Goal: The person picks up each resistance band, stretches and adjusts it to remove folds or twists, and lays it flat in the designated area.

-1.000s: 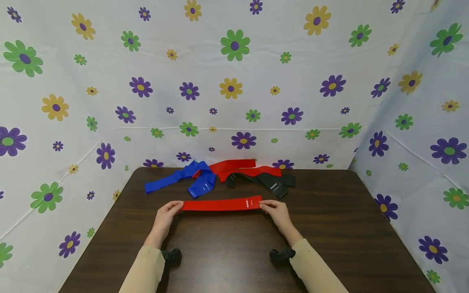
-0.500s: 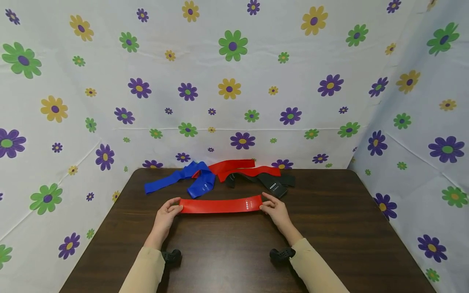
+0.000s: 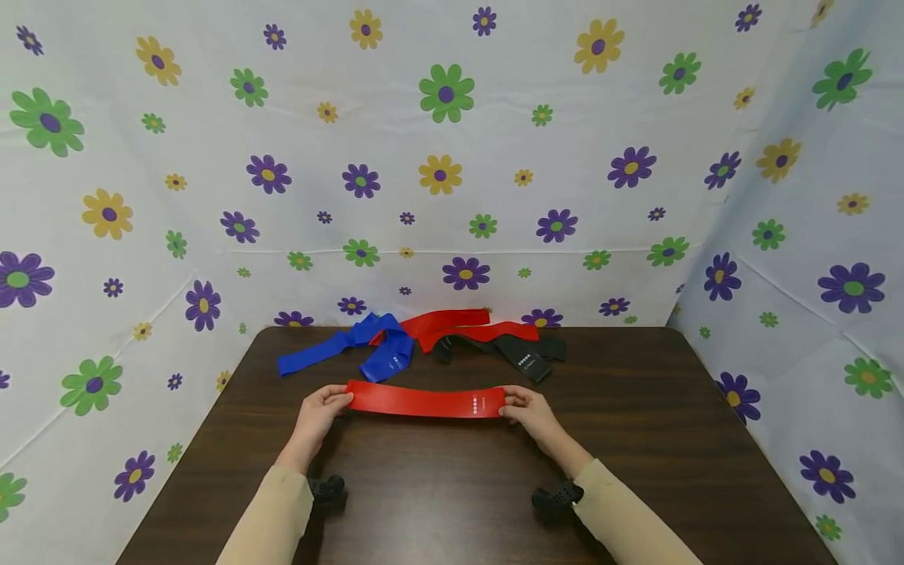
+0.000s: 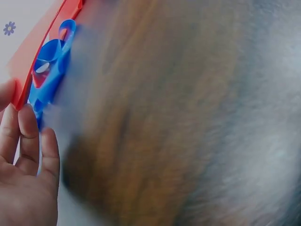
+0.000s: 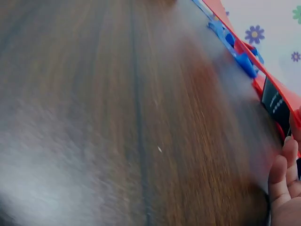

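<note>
A flat red resistance band (image 3: 424, 401) with white print near its right end stretches between both hands, over the table. My left hand (image 3: 315, 416) pinches its left end between thumb and fingers. At the opposite end, my right hand (image 3: 534, 417) pinches the band beside the print. In the left wrist view the red band (image 4: 35, 61) runs up edge-on from the thumb and fingertips of the left hand (image 4: 28, 174). The right wrist view catches the fingers of the right hand (image 5: 287, 183) at the band (image 5: 263, 66), partly cut off by the frame.
Behind the held band, a blue band (image 3: 325, 351), another red band (image 3: 445, 319) and a black band (image 3: 526, 355) lie loosely overlapping at the back of the dark wooden table (image 3: 636, 439). A flower-printed white cloth (image 3: 395, 133) hangs behind and at the sides.
The band's printed face has tilted more into view, and its right end sits slightly lower. Both hands keep their pinch; the right fingers have shifted on the band. The head view has shifted slightly.
</note>
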